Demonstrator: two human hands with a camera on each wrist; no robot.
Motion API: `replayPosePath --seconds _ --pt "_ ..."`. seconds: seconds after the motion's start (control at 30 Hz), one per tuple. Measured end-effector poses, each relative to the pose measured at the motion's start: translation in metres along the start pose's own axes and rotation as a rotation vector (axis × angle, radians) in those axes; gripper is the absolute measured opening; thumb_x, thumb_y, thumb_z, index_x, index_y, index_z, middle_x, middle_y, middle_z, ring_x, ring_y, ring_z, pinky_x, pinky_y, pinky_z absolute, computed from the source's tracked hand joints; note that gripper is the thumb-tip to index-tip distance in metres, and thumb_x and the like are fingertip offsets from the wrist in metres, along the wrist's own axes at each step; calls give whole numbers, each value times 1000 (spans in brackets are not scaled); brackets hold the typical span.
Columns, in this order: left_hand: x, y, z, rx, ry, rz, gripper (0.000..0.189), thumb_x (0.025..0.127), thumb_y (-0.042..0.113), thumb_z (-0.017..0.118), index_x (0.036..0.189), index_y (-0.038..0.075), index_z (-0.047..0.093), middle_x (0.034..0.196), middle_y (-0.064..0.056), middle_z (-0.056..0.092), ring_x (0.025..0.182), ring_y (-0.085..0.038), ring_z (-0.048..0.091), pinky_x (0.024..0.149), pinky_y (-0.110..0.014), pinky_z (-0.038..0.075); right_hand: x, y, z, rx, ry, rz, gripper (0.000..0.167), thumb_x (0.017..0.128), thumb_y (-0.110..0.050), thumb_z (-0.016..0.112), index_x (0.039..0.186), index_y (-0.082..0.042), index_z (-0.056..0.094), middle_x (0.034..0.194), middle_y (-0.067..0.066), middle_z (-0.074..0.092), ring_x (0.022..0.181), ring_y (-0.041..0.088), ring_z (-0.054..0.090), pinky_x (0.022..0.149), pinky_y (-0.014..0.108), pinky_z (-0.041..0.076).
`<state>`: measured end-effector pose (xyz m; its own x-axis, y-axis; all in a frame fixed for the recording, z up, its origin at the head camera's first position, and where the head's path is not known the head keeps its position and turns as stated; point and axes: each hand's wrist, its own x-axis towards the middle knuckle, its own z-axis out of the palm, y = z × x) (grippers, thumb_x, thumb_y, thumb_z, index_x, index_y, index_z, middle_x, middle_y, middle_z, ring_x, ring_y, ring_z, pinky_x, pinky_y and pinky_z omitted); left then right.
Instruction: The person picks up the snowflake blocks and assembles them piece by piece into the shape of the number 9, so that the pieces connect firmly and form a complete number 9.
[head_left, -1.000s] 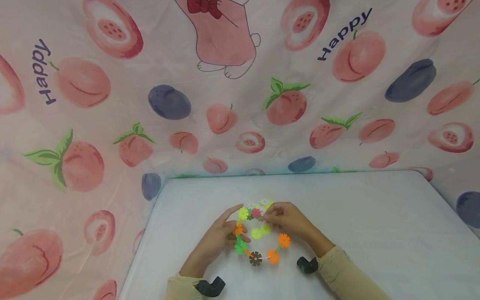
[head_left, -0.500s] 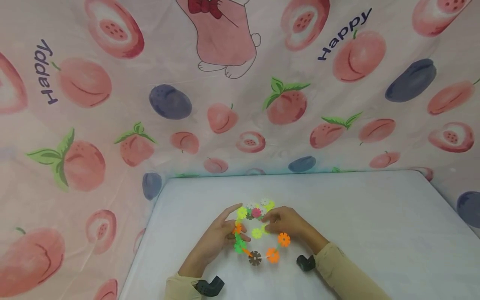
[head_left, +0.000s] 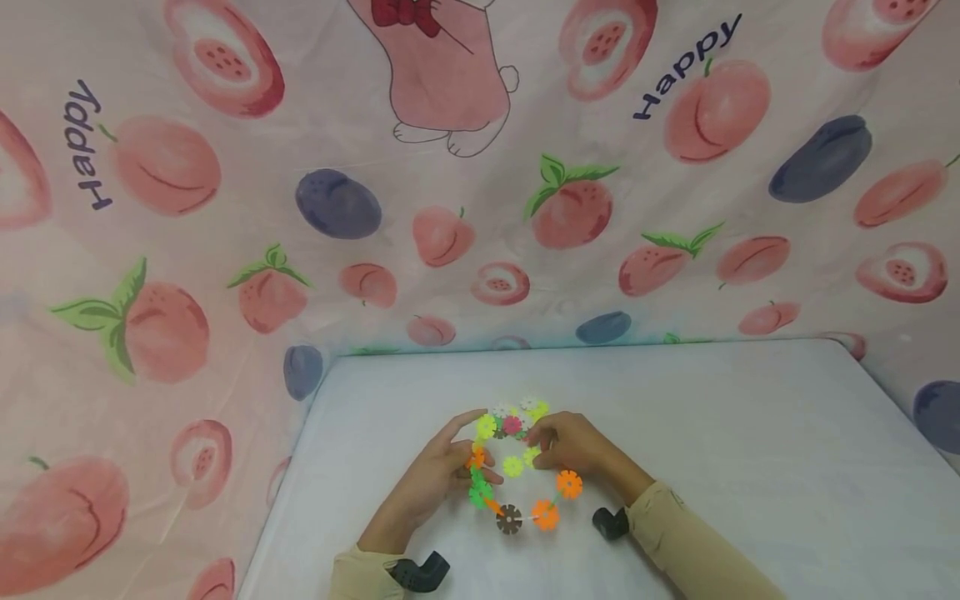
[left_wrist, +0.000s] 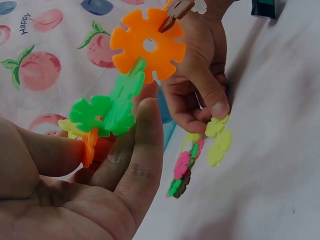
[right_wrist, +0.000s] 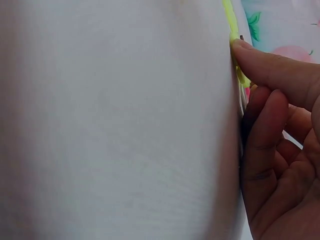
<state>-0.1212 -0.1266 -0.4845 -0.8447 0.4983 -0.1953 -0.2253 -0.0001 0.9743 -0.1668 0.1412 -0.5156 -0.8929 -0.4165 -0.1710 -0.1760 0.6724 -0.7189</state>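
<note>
The left hand pinches an orange notched disc in a linked chain over the white table, while the right hand pinches a yellow disc pair near pink and green discs

Hands: two. Sleeves: two. Black devices: two. Worktop: one.

Orange discs: at least four. Yellow discs: at least four. Green discs: at least two. White discs: at least two. Brown discs: at least one. Pink discs: at least one. Discs overlap; exact totals cannot be established.

Rabbit print: one. "Happy" prints: two. Navy fruit prints: five.
</note>
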Motion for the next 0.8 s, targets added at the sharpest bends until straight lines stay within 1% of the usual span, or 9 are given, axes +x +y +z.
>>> replayPosePath --seconds 0.07,0.23,0.3,0.43,0.6,0.63,0.7,0.8 --pt "0 0 0 3 2 -2 48 111 13 35 154 34 38 103 -12 67 97 -30 76 85 -39 61 0 1 0 10 0 1 23 81 -15 85 100 -19 75 86 -5 66 77 14 58 71 34 52" --pt "0 -1 1 29 25 -29 50 110 13 36 155 34 36 113 -30 65 98 -31 76 90 -42 60 0 3 -1 48 14 -14 19 84 -15 82 99 -21 74 89 -7 68 83 13 61 75 35 53" --pt "0 -1 2 40 36 -41 51 109 12 36 156 32 35 116 -34 64 98 -31 76 91 -41 59 0 5 -1 61 23 -29 16 85 -15 80 98 -22 74 90 -7 69 84 13 62 76 35 53" --pt "-1 0 3 45 39 -46 52 109 11 36 157 29 34 115 -32 65 98 -31 76 90 -39 60 -2 6 -3 91 40 -44 12 88 -18 79 97 -24 73 91 -7 69 86 13 62 77 34 53" --pt "-2 1 3 16 9 -42 49 110 12 36 155 31 35 107 -22 68 98 -34 76 90 -41 60 -5 1 -8 154 55 -34 9 89 -24 79 96 -26 75 93 -6 70 88 14 62 79 34 53" --pt "-3 2 3 12 3 -42 48 110 13 36 155 32 36 106 -20 68 98 -34 76 90 -41 60 -6 0 -9 183 55 -36 8 89 -24 79 96 -24 75 92 -5 70 87 15 63 79 34 54" --pt "-3 2 3 12 0 -46 48 111 14 36 154 32 36 106 -20 68 97 -34 76 89 -41 60 -8 -4 -11 248 51 -51 8 90 -23 78 97 -21 75 91 -2 71 85 19 66 78 34 56" --pt "-3 3 4 29 6 -57 48 110 13 37 154 31 37 110 -27 68 96 -33 76 88 -39 60 -10 -10 -15 379 34 -80 11 91 -17 76 100 -11 74 89 7 72 81 28 69 77 37 60"
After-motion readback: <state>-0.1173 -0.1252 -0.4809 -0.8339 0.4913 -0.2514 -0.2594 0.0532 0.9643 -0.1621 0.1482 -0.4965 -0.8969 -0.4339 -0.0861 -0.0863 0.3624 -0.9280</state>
